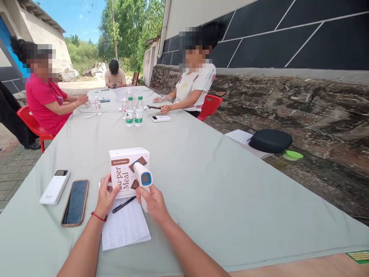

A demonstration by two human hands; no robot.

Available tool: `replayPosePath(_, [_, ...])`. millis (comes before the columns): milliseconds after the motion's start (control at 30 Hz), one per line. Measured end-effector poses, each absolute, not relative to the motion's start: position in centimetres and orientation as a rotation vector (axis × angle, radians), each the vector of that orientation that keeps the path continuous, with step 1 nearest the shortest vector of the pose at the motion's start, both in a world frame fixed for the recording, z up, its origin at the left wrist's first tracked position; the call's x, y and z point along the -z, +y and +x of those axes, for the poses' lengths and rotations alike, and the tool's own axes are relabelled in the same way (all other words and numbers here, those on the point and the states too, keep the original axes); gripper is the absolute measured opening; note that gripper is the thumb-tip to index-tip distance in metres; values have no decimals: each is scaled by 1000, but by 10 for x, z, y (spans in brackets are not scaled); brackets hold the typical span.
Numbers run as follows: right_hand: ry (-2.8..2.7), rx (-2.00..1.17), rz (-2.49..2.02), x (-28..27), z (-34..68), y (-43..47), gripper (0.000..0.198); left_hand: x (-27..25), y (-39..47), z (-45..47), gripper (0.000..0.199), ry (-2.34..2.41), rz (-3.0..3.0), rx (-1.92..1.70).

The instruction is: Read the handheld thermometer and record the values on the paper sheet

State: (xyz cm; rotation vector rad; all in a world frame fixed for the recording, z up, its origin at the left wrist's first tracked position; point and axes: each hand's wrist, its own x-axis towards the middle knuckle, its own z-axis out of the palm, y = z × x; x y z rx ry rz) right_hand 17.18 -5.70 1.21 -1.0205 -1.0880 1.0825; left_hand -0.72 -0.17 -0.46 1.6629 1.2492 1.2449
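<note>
On the cloth-covered worktop (230,192), a white power bank (55,187) lies beside a brown-cased smartphone (75,202). The left hand (107,197) grips the lower left side of the NutriMotion box (126,177), held over the far end of a written sheet (125,229). A black pen (123,205) lies on this sheet. The right hand (154,202) is closed around an infrared thermometer (142,174) before the box; contact between the two cannot be confirmed.

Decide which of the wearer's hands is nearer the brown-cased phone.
Left: the left hand, gripping the box, is right of the phone; the right hand lies farther right.
</note>
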Motion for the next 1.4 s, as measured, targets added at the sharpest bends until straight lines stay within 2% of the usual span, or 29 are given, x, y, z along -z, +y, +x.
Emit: replayPosePath(1400, [-1159,-1059,-1127,-22,175,-60,28,11,-1,-9,61,1239,1661,-1266])
